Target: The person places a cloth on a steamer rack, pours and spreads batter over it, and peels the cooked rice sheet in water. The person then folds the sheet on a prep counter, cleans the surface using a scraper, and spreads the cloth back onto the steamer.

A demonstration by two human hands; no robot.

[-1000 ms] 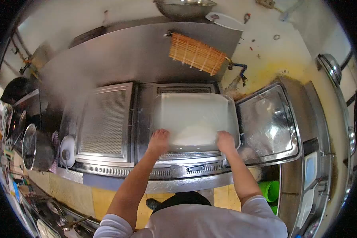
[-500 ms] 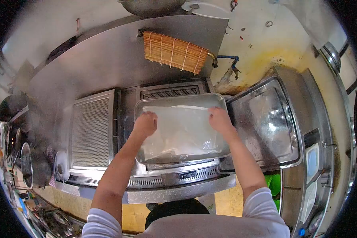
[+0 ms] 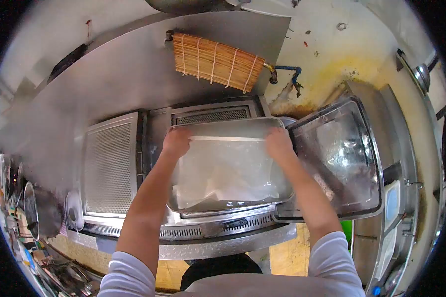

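A shallow metal tray (image 3: 286,185) lies in front of me above the steel steamer top. Inside it is a thin, wet, translucent white sheet (image 3: 228,168), cloth-like, with a paler strip along its far edge and a wrinkled near edge. My left hand (image 3: 177,142) is closed at the sheet's far left corner. At the far right corner, my right hand (image 3: 279,144) is closed in the same way. Both hands are close to the tray's far rim, and their fingertips are partly hidden.
To the right, a wet, dark-rimmed tray (image 3: 339,153) stands tilted. A perforated steamer panel (image 3: 110,166) is at the left, with steam rising beyond it. A bamboo mat (image 3: 218,62) hangs from a pipe on the back wall. Pans (image 3: 32,210) sit at the far left.
Both hands have moved up and outward a little, toward the tray's far corners. The sheet's far edge now shows a pale strip and its near edge is more wrinkled.
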